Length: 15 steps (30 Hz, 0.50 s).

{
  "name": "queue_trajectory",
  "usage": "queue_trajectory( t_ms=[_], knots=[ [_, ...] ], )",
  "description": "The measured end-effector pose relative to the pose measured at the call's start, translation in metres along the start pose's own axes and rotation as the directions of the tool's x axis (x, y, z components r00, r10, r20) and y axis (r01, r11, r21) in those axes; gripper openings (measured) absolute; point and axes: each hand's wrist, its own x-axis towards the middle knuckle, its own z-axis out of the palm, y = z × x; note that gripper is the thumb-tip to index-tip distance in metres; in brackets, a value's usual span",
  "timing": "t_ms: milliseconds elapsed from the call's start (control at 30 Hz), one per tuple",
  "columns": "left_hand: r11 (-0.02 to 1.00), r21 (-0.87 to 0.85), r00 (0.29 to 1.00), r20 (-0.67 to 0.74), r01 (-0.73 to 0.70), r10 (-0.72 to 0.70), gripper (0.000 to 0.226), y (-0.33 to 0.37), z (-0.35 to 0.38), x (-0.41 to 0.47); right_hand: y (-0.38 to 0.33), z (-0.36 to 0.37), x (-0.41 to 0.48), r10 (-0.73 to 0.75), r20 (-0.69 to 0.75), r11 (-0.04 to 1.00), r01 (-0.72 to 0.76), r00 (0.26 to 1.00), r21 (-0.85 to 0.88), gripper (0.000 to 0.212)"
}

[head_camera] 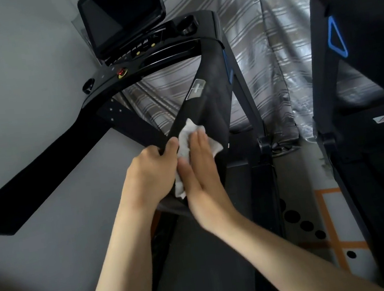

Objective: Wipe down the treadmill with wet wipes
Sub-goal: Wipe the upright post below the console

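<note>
Grey wall (16, 96) fills the left side. The treadmill's (148, 59) left handrail (47, 167) runs across it as a long black bar, well apart from where we work. Further right, our left hand (152, 168) curls its fingers round the inner edge of the right handrail (207, 108), bracing there. Just beside it is the wet wipe (192, 130), white and crumpled, spread on the handrail's top face below the silver sensor plate (196, 88). Our right hand (202, 168) lies flat on the wipe with straight fingers, pressing it to the surface and pinching nothing.

We judge the wipe soft, limp and very light. It will likely bunch or slip unless the palm bears down, so a flat press over its middle suits it better than a fingertip hold. The handrail looks stiff and fixed, a sound thing to brace against. Its edges are narrow, so the wipe may need folding round them. Upward past the sensor plate there is open rail to travel. To the right the striped curtain (266, 47) hangs behind, and a second treadmill (371, 83) stands near, which we think limits elbow room on that side.
</note>
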Motion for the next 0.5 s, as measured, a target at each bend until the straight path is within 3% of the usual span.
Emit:
queue_trajectory(
  t_ms=[133, 267, 333, 400, 433, 500],
  knots=[
    [0.971, -0.236, 0.992, 0.124, 0.047, -0.018, 0.056, -0.007, -0.007, -0.004, -0.001, -0.012, 0.029, -0.116, 0.054, 0.978, 0.124, 0.992, -0.168, 0.061],
    [0.901, -0.433, 0.991, 0.134, 0.039, 0.022, 0.063, -0.013, -0.01, -0.009, -0.002, -0.018, 0.017, -0.226, 0.178, 0.949, 0.258, 0.958, -0.183, 0.05],
    [0.781, -0.622, 0.98, 0.18, 0.044, 0.088, 0.059, -0.02, -0.01, -0.014, -0.002, -0.022, 0.013, -0.325, 0.223, 0.902, 0.372, 0.919, -0.22, 0.048],
    [0.563, -0.823, 0.97, 0.189, 0.072, 0.153, 0.055, -0.027, -0.005, -0.018, -0.003, -0.025, 0.021, -0.322, 0.256, 0.868, 0.392, 0.911, -0.303, 0.051],
    [0.458, -0.884, 0.975, 0.175, 0.093, 0.14, 0.051, -0.029, -0.002, -0.02, -0.005, -0.026, 0.028, -0.31, 0.271, 0.847, 0.394, 0.911, -0.358, 0.052],
    [0.353, -0.932, 0.982, 0.138, 0.085, 0.129, 0.044, -0.034, 0.005, -0.02, -0.012, -0.029, 0.042, -0.278, 0.315, 0.795, 0.401, 0.908, -0.454, 0.056]
  ],
)
